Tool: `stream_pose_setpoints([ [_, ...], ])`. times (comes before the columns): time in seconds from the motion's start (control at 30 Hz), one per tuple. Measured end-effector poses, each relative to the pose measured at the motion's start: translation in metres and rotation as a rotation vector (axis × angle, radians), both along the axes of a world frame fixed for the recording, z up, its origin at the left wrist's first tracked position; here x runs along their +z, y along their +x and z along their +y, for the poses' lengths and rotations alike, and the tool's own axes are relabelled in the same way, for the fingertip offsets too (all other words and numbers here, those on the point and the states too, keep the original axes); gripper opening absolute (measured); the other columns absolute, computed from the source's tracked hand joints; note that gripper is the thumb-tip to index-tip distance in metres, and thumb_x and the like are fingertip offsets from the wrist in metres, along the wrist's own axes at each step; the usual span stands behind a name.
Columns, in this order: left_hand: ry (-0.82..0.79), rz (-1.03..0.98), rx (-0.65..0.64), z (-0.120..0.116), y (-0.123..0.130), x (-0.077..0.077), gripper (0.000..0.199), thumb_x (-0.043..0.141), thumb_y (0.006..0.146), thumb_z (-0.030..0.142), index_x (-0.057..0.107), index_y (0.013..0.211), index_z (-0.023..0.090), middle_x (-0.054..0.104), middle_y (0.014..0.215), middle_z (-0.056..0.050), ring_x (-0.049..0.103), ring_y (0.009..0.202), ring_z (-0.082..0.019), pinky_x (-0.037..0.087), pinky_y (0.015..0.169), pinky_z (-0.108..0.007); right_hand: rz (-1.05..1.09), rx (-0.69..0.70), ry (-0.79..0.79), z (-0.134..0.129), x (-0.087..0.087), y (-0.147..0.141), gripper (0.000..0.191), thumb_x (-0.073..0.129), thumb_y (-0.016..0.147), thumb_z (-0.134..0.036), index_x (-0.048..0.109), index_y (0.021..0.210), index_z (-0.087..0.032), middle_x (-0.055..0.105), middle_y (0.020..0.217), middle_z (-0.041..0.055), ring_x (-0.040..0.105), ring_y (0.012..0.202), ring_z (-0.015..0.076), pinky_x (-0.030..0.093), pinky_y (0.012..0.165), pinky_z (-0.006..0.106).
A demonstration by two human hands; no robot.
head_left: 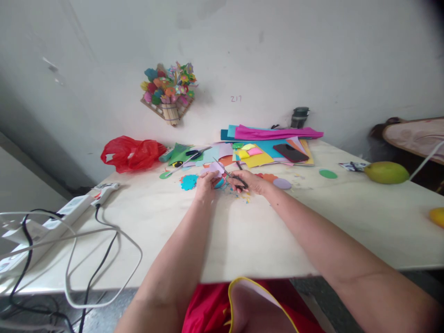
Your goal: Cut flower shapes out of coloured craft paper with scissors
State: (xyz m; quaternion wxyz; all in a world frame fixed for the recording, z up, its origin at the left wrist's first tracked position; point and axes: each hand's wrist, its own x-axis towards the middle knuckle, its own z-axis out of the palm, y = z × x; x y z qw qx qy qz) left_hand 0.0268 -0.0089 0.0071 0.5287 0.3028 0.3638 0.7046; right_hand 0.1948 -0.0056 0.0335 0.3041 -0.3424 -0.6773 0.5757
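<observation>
At the near left of the pale table (256, 245), a white cable (104, 229) is looping beside a power strip (52, 236). Farther in, around the middle, we are pinching a light purple paper (215, 169) in our left hand (207, 182) — thumb and fingers are clamping on it. Our right hand (250, 181) is gripping the scissors (226, 173), fingers closing around the dark handles; the blades are pointing far left, right at the paper's edge, though we cannot tell whether they are biting into it. Tiny scraps (247, 200) are lying near our right hand. A blue scalloped piece (189, 182) is resting just left of our left hand, and a purple circle (282, 184) is lying to the right. Beyond, a red bag (133, 154) is sitting far left — while a phone (290, 153) is resting on coloured sheets (268, 147) far right.
</observation>
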Motion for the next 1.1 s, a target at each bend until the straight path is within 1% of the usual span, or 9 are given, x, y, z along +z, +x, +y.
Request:
stream_pose_setpoints([
  [0.1, 0.005, -0.002, -0.002, 0.0004, -0.0003, -0.0006, 0.030, 0.084, 0.048, 0.023, 0.061, 0.067, 0.019, 0.066, 0.063, 0.001, 0.067, 0.064, -0.016, 0.054, 0.071, -0.030, 0.008, -0.004, -0.009, 0.0006, -0.0006, -0.0006, 0.023, 0.069, 0.084, -0.032, 0.057, 0.073, -0.015, 0.062, 0.055, -0.0003, 0.052, 0.040, 0.0072, 0.026, 0.030, 0.016],
  [0.27, -0.001, -0.012, -0.011, -0.0010, 0.0002, 0.0007, 0.028, 0.083, 0.048, 0.022, 0.060, 0.065, 0.018, 0.066, 0.062, 0.000, 0.066, 0.061, -0.015, 0.054, 0.068, -0.027, 0.006, -0.019, -0.004, 0.0003, -0.0009, -0.0012, 0.026, 0.071, 0.084, -0.035, 0.056, 0.074, -0.016, 0.062, 0.055, -0.0003, 0.052, 0.040, 0.0075, 0.026, 0.030, 0.016],
  [0.37, -0.015, -0.028, -0.029, -0.0015, 0.0003, 0.0016, 0.024, 0.081, 0.051, 0.020, 0.062, 0.066, 0.017, 0.067, 0.063, -0.001, 0.067, 0.062, -0.015, 0.055, 0.069, -0.027, 0.009, -0.024, 0.006, -0.0011, 0.0002, -0.0010, 0.027, 0.072, 0.083, -0.035, 0.056, 0.073, -0.016, 0.062, 0.056, -0.0002, 0.052, 0.040, 0.0076, 0.026, 0.030, 0.016],
  [0.53, -0.040, -0.043, -0.048, -0.0020, 0.0006, 0.0037, 0.018, 0.076, 0.056, 0.015, 0.066, 0.071, 0.017, 0.071, 0.068, -0.004, 0.070, 0.067, -0.018, 0.055, 0.070, -0.029, 0.019, -0.028, 0.002, -0.0020, 0.0008, -0.0009, 0.025, 0.071, 0.083, -0.034, 0.057, 0.073, -0.016, 0.062, 0.056, -0.0004, 0.052, 0.040, 0.0077, 0.026, 0.030, 0.017],
  [0.63, -0.051, -0.062, -0.062, -0.0030, 0.0013, 0.0055, 0.016, 0.074, 0.057, 0.013, 0.066, 0.071, 0.016, 0.071, 0.068, -0.004, 0.070, 0.065, -0.018, 0.056, 0.067, -0.029, 0.013, -0.032, 0.019, -0.0009, -0.0006, -0.0011, 0.025, 0.071, 0.083, -0.035, 0.058, 0.074, -0.016, 0.062, 0.055, -0.0006, 0.051, 0.040, 0.0076, 0.026, 0.031, 0.016],
  [0.77, -0.050, -0.082, -0.071, -0.0038, 0.0023, 0.0060, 0.017, 0.074, 0.058, 0.012, 0.067, 0.072, 0.016, 0.071, 0.067, -0.004, 0.069, 0.063, -0.017, 0.054, 0.063, -0.028, 0.013, -0.032, 0.044, 0.0011, -0.0031, -0.0012, 0.025, 0.074, 0.081, -0.035, 0.058, 0.076, -0.016, 0.062, 0.055, -0.0013, 0.051, 0.040, 0.0073, 0.027, 0.032, 0.016],
  [0.97, -0.034, -0.110, -0.078, -0.0047, 0.0053, 0.0060, 0.017, 0.075, 0.060, 0.011, 0.068, 0.074, 0.015, 0.071, 0.069, -0.003, 0.066, 0.061, -0.015, 0.055, 0.066, -0.028, 0.052, -0.058, 0.056, 0.0000, -0.0025, -0.0021, 0.028, 0.078, 0.076, -0.035, 0.058, 0.074, -0.016, 0.061, 0.054, -0.0025, 0.052, 0.041, 0.0074, 0.030, 0.035, 0.017],
  [1.1, -0.056, -0.118, -0.104, -0.0063, 0.0076, 0.0074, 0.017, 0.075, 0.061, 0.011, 0.068, 0.076, 0.015, 0.071, 0.069, -0.004, 0.066, 0.061, -0.015, 0.054, 0.064, -0.027, 0.070, -0.084, 0.039, -0.0027, 0.0009, -0.0034, 0.024, 0.074, 0.077, -0.032, 0.057, 0.071, -0.016, 0.062, 0.054, -0.0017, 0.052, 0.041, 0.0076, 0.030, 0.036, 0.017],
])
